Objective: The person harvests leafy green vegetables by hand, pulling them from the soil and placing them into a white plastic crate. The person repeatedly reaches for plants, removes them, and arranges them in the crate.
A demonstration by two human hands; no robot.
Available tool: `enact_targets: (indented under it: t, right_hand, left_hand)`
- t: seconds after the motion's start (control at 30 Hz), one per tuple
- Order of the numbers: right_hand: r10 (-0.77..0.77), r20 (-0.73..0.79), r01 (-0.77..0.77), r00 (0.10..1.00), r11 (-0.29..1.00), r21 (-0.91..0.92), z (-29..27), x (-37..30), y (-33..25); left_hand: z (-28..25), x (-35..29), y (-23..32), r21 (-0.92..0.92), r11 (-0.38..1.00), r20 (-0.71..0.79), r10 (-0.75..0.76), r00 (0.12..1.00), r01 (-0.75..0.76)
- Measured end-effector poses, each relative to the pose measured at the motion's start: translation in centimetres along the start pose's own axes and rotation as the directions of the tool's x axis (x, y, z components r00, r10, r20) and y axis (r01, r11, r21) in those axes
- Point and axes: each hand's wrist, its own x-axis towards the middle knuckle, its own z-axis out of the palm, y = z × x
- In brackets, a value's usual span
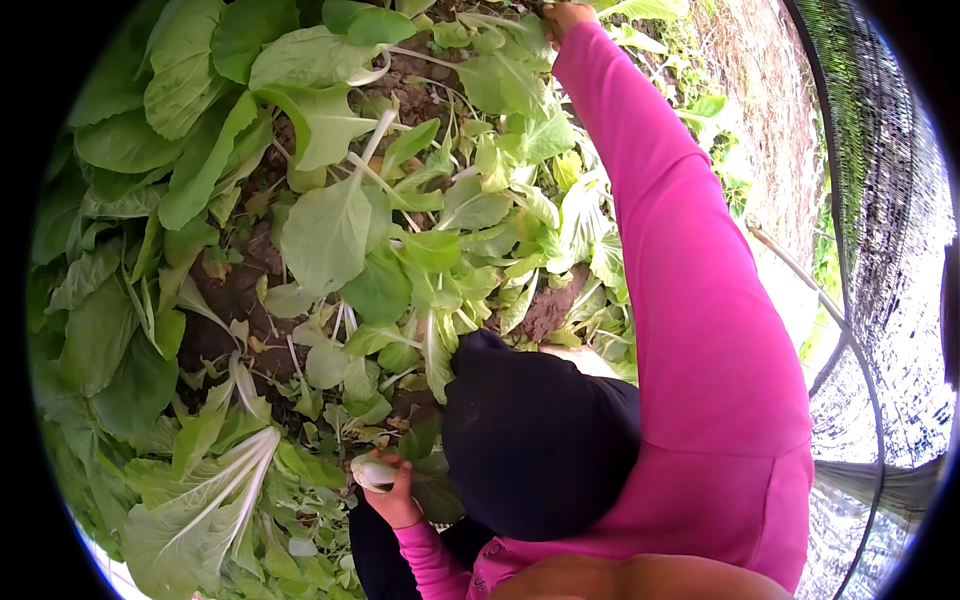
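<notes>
My left hand point(400, 495), low in the view beside my dark-clad knee, is closed around a bok choy point(372, 473). The plant's pale, thick stem base sticks out past my fingers, and its green leaves show partly behind the hand. My right arm, in a pink sleeve, stretches far forward. At the top edge my right hand point(570, 16) is among the leafy plants point(510, 80); its fingers are mostly hidden, so I cannot see whether it grips anything.
Large-leaved green plants point(130, 130) crowd the left side. Brown soil point(265, 260) shows between them. A bok choy with white stalks point(235, 480) lies at lower left. Dark mesh netting point(885, 200) and a thin bent pole point(845, 330) stand along the right. My dark knee point(540, 430) fills the lower middle.
</notes>
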Motion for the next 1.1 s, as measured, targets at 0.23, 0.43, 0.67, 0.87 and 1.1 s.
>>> enact_targets:
  t: [0.23,0.43,0.67,0.87,1.1]
  right_hand:
    - [-0.113,-0.255,0.195,0.96,0.925,0.326,-1.3,-5.0,-0.5]
    - [-0.189,-0.258,0.184,0.948,0.982,-0.045,-0.6,-6.3,-4.1]
    - [-0.171,-0.326,0.177,0.93,0.984,-0.01,0.7,-3.6,-2.3]
    - [-0.057,-0.286,0.076,0.957,0.995,0.057,1.1,-4.3,-3.1]
    - [-0.024,-0.361,0.037,0.932,0.999,0.029,0.8,-6.5,-5.8]
  left_hand:
    - [0.5,0.5,1.5,-0.045,0.999,-0.005,0.006,1.0,-0.006]
    - [1.6,0.1,1.5,-0.062,0.998,-0.029,0.001,1.0,-0.002]
    - [1.4,1.0,2.2,-0.053,0.998,0.008,-0.027,1.0,0.028]
    - [1.6,1.3,2.3,-0.056,0.998,0.014,-0.021,1.0,0.022]
    - [1.5,1.6,2.4,-0.03,0.999,-0.009,-0.019,1.0,0.018]
